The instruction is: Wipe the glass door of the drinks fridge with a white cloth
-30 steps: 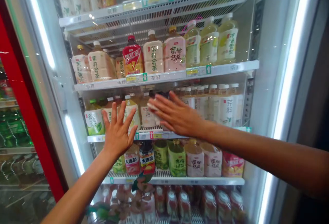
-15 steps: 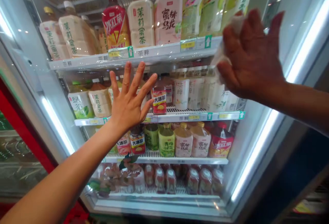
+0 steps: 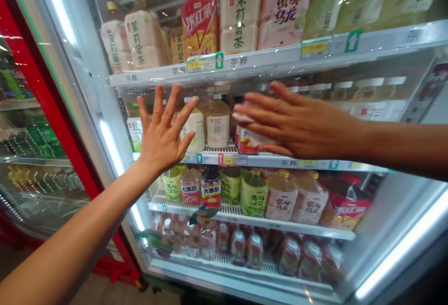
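Note:
Through the glass door (image 3: 266, 74) of a drinks fridge, shelves of bottled tea are visible. My left hand (image 3: 164, 132) lies with fingers spread at the glass, in front of the middle shelf, and holds nothing. To its right, my right hand (image 3: 294, 118) is stretched out nearly flat with a white cloth (image 3: 243, 117) under its fingers at the glass; most of the cloth is hidden by the hand. Behind the right fingertips stands a red-labelled tea bottle (image 3: 248, 142), partly covered.
Large bottles, among them a red iced tea bottle (image 3: 200, 20), fill the top shelf (image 3: 269, 57). Lower shelves hold smaller bottles. A red door frame (image 3: 66, 137) and another fridge are at the left. A bright light strip (image 3: 402, 244) runs down the right side.
My right hand has swept left and down across the glass with the cloth, nearer my left hand. The left hand stays spread at the glass. The view has shifted left and closer.

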Demonstrator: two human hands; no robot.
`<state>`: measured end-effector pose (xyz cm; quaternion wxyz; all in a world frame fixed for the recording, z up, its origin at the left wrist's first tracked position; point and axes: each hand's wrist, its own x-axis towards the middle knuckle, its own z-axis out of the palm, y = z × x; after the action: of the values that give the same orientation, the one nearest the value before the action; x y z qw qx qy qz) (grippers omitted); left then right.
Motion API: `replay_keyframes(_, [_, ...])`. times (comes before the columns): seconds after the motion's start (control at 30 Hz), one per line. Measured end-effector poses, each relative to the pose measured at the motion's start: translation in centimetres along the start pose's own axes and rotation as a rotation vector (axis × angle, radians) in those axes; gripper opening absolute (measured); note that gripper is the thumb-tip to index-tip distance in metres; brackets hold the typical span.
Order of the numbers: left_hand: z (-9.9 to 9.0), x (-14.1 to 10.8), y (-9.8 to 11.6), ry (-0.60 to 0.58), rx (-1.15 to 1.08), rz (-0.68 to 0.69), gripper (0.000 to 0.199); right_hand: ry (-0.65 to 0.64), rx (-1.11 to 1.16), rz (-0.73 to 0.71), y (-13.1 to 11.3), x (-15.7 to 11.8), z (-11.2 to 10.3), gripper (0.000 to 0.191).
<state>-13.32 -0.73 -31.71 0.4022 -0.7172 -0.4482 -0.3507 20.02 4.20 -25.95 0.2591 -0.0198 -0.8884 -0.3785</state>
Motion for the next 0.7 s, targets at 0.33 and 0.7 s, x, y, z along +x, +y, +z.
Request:
replay_keyframes(0.33, [0.7,-5.5,-7.2,0.136,0.047,-0.088,0.072,-0.026,-0.266,-0.056,-2.8,11.2,5.6,0.083])
replay_keyframes(0.7, [0.3,-8.6,-9.1,0.192,0.104,-0.074,0.076,-0.012,-0.326,-0.212,-4.1,15.5,8.4,0.084])
